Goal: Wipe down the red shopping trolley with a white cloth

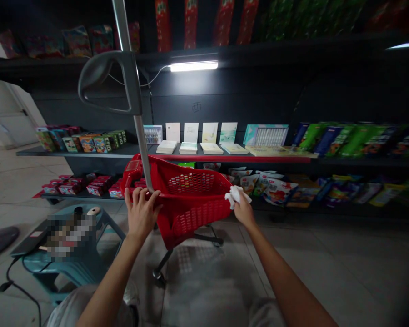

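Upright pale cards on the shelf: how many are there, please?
4. One row on the dark shelf, each behind a flat stack: first pale card, second pale card, third pale card, fourth pale card. None seems hidden.

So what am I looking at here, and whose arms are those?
This picture comes from one camera worn on a person's head, so those are the person's own arms. The left hand grips the rim of a red plastic shopping cart. The right hand holds a white cloth against that rim. Behind the cart, dark shop shelves hold colourful boxes and packets.
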`<state>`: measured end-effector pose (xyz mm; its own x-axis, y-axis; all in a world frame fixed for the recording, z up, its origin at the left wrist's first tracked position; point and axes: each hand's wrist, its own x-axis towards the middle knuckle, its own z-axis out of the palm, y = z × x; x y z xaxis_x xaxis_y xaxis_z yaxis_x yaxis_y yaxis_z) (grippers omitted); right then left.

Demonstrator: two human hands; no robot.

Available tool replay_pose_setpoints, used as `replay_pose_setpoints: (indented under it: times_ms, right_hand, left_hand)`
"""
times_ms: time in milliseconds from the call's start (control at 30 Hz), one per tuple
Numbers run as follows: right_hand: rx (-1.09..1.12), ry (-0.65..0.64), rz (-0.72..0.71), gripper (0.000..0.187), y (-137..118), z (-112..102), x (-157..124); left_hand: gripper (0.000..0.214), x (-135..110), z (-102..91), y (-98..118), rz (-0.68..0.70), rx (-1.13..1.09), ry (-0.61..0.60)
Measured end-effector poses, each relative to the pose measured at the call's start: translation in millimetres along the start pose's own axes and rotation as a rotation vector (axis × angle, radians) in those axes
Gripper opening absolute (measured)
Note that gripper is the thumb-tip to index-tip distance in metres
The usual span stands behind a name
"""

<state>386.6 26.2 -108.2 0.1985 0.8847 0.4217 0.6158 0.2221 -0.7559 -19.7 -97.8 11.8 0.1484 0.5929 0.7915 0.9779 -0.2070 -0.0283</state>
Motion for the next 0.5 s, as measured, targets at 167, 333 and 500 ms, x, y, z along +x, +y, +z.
replay_pose_setpoints:
  times_ms: [167,333,500]
  right_hand:
    - [0.01,0.049,0.533,0.05,11.7,10.0,-6.7]
    - [-0.001,0.076,0.614,0.036,-10.2,36.2,-21.2]
    - [0.089,0.021,0.625,0.024,-42.8,69.6,-50.1]
  left_hand:
    - [0.041,7.0,2.9,-11.7,-0.012,0.019,-0.087]
    - [0.036,8.5,4.1,-14.8,0.011,0.016,-0.105]
    - [0.033,7.1,3.6,-17.3,0.039,-0.019,-0.107]
